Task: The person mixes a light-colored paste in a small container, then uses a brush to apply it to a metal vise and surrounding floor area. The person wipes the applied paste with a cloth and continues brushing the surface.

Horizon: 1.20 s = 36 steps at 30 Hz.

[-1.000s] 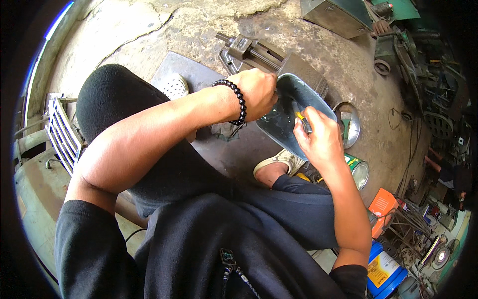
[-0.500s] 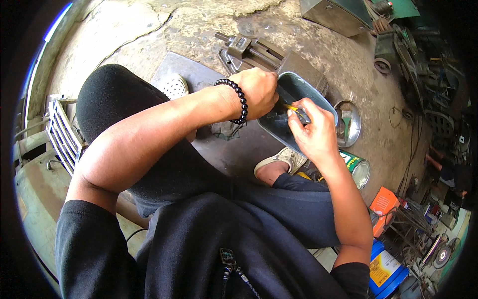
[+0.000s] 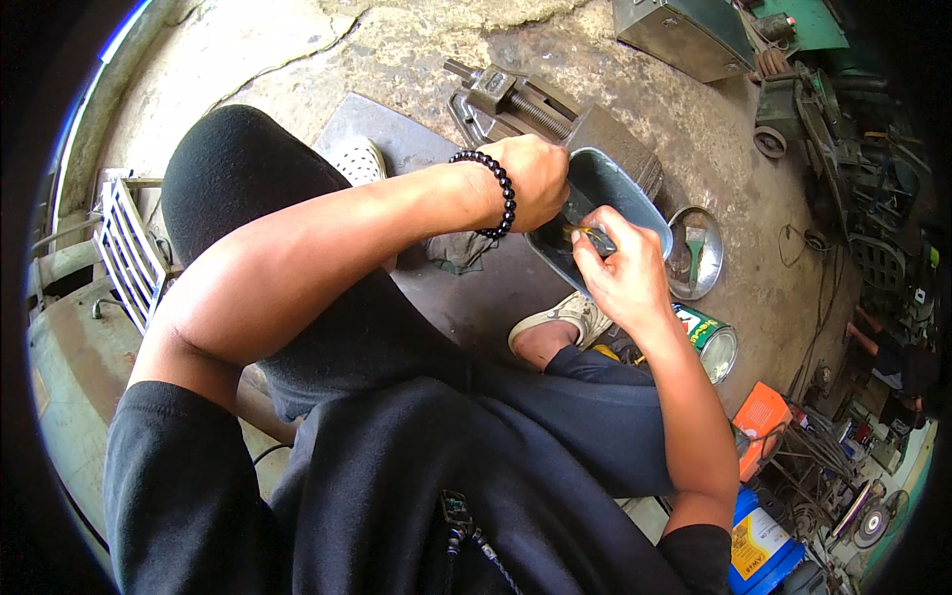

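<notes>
"What does each hand hold, please?"

"The left hand (image 3: 533, 181), with a black bead bracelet (image 3: 509, 193) at its wrist, looks closed upon the rim of the grey-blue tub (image 3: 625, 188). Its fingertips are hidden from me. The right hand (image 3: 627, 268) has thumb and fingers pinched together on a yellow-and-black handled tool (image 3: 599, 241)."

"And where is this tub?"

"Just to the right of the left hand, and the right hand reaches over its nearer side."

"How far is the work, in your opinion?"

"I judge it is under way, not finished, because the tool is at the tub's inside. How much is done there, or left, I cannot tell; the right hand covers the tool's working end and part of the bottom."

"And farther?"

"Below the left wrist lies a crumpled dark rag (image 3: 458, 250), partly covered by the forearm. Beyond the left hand stands a machine vise (image 3: 550, 119), its near end behind the tub. To the right of the right hand, a round metal dish (image 3: 713, 266) contains a green-handled brush (image 3: 696, 248). Far right, another person (image 3: 902, 372) is too dark to make out."
</notes>
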Available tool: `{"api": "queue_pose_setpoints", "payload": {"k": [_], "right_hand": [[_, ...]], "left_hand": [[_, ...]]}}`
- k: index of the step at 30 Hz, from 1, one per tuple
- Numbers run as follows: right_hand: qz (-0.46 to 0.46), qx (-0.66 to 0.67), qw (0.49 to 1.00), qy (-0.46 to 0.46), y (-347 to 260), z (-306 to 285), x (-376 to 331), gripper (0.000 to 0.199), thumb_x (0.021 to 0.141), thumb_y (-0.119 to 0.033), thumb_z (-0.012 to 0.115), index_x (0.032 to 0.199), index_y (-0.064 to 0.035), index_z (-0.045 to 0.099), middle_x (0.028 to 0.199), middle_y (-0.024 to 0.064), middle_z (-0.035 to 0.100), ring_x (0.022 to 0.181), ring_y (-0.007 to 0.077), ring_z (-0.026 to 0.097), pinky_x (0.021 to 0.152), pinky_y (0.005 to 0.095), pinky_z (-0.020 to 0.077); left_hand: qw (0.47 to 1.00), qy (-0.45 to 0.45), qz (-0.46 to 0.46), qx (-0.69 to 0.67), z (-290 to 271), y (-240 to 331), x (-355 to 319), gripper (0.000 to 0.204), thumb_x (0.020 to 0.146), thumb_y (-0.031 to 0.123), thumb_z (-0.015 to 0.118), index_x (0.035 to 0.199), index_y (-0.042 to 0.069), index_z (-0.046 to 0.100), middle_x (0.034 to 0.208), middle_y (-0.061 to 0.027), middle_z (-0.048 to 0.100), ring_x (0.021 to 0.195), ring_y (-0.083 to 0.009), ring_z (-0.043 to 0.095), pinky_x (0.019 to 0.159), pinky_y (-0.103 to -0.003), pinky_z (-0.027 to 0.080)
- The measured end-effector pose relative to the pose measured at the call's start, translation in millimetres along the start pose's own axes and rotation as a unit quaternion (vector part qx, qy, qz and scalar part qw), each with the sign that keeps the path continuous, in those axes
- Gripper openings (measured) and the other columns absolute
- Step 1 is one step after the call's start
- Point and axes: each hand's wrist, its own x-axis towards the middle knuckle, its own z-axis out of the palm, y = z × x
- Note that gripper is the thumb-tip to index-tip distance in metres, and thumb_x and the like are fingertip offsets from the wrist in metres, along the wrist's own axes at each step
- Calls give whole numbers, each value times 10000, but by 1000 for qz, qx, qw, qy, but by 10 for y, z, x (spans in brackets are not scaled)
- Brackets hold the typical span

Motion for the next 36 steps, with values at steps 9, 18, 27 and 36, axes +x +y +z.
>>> {"api": "queue_pose_setpoints", "payload": {"k": [9,18,27,36], "right_hand": [[-118,-152,979,74,-9,-115,33,139,874,-86,703,892,14,609,736,227,649,502,348,588,504,400,459],[-7,-4,1000,9,-55,-23,-67,119,895,-88,703,931,12,649,603,112,615,417,112,470,440,292,365],[-88,-172,980,37,-23,-133,-101,149,886,-109,716,924,5,628,827,221,681,601,349,640,562,424,488],[-12,-15,1000,-15,-128,17,-165,150,862,-104,696,966,3,682,640,149,636,457,167,582,472,335,439]], "left_hand": [[999,11,26,31,-23,-7,-49,277,923,199,587,928,-76,621,782,-251,686,803,-402,725,730,-467,586],[997,-14,37,62,-37,-1,-79,275,909,184,590,934,-89,617,803,-278,689,834,-420,719,738,-472,583],[999,7,-22,-28,-44,9,-147,297,943,203,572,936,-90,616,776,-272,682,785,-420,717,696,-479,579],[999,4,6,51,89,-131,-240,299,926,207,583,1004,-81,597,757,-269,683,791,-424,718,716,-495,580]]}}
